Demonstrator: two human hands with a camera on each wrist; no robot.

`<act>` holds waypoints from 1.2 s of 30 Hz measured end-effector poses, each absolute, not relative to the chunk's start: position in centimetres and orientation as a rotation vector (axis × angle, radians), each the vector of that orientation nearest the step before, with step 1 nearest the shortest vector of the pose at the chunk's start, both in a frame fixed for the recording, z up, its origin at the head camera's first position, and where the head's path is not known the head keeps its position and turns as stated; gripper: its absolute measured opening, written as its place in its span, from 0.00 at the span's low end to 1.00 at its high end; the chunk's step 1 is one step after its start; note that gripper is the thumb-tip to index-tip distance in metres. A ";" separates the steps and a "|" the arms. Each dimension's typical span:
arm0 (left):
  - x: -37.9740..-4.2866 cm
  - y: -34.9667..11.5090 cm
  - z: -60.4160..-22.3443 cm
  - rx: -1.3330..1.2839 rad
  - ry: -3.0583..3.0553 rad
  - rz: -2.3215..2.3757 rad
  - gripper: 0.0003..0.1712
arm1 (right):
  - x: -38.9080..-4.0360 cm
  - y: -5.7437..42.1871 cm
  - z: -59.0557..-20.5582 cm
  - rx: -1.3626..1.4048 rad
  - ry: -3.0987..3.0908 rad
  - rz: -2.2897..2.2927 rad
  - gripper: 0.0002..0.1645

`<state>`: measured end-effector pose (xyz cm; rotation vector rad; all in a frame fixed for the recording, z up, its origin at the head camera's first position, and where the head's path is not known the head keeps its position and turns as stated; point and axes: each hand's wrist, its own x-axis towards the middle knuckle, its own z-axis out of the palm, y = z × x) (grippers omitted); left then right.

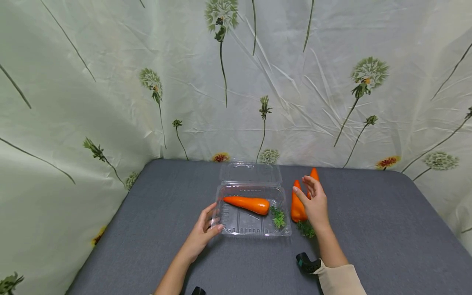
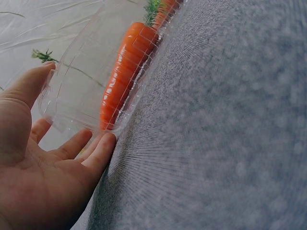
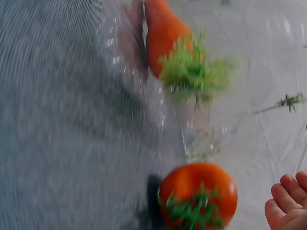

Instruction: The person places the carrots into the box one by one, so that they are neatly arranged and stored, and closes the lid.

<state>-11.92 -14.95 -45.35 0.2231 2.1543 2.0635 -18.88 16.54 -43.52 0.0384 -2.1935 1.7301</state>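
Note:
An orange carrot (image 1: 248,204) with a leafy green top (image 1: 277,217) lies in a clear plastic clamshell box (image 1: 250,232), its lid (image 1: 250,173) tilted back. My left hand (image 1: 200,229) is at the box's left side, fingers spread and touching its wall and front corner; the left wrist view shows the thumb (image 2: 36,84) near the rim. Two more carrots lie right of the box: a nearer one (image 1: 298,207) and a farther one (image 1: 314,174), partly hidden behind my right hand (image 1: 316,203). That hand hovers over them, fingers loosely bent, nothing visible in its grasp.
The grey cloth-covered table (image 1: 166,196) extends on both sides of the box. A patterned curtain (image 1: 295,102) hangs behind and to the left. A black device (image 1: 307,263) is on the right wrist. Motion blurs the right wrist view.

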 end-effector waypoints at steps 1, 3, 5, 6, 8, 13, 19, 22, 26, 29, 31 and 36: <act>-12.0 -15.0 -45.7 0.225 2.149 2.074 0.39 | -18.9 16.8 -43.6 0.025 -2.190 1.723 0.33; -12.2 -15.1 -46.1 0.221 2.143 2.084 0.39 | -18.9 17.4 -43.6 -0.014 -2.199 1.719 0.34; -12.2 -15.1 -46.1 0.221 2.138 2.087 0.38 | -18.9 17.9 -43.8 -0.039 -2.206 1.710 0.34; -12.2 -15.1 -46.1 0.222 2.135 2.090 0.38 | -18.9 18.1 -43.9 -0.050 -2.208 1.708 0.35; -12.0 -15.0 -45.8 0.223 2.135 2.091 0.38 | -18.9 18.6 -44.2 -0.085 -2.219 1.700 0.36; -11.8 -14.9 -45.2 0.227 2.127 2.093 0.38 | -19.1 19.4 -45.2 -0.157 -2.257 1.668 0.39; -12.2 -15.1 -46.1 0.228 2.118 2.092 0.39 | -19.4 20.0 -46.0 -0.222 -2.260 1.643 0.40; -12.5 -15.3 -47.0 0.217 2.116 2.101 0.38 | -19.7 20.2 -46.3 -0.242 -2.270 1.608 0.39; -12.6 -15.4 -47.6 0.219 2.121 2.105 0.38 | -19.9 20.4 -46.7 -0.278 -2.279 1.584 0.38; -12.6 -15.4 -47.7 0.231 2.123 2.110 0.38 | -20.0 20.6 -46.9 -0.301 -2.283 1.574 0.38; -12.6 -15.4 -47.7 0.229 2.126 2.109 0.39 | -20.0 20.7 -46.9 -0.314 -2.298 1.563 0.37; -12.7 -15.4 -47.9 0.210 2.122 2.104 0.39 | -20.0 20.8 -47.1 -0.343 -2.365 1.523 0.37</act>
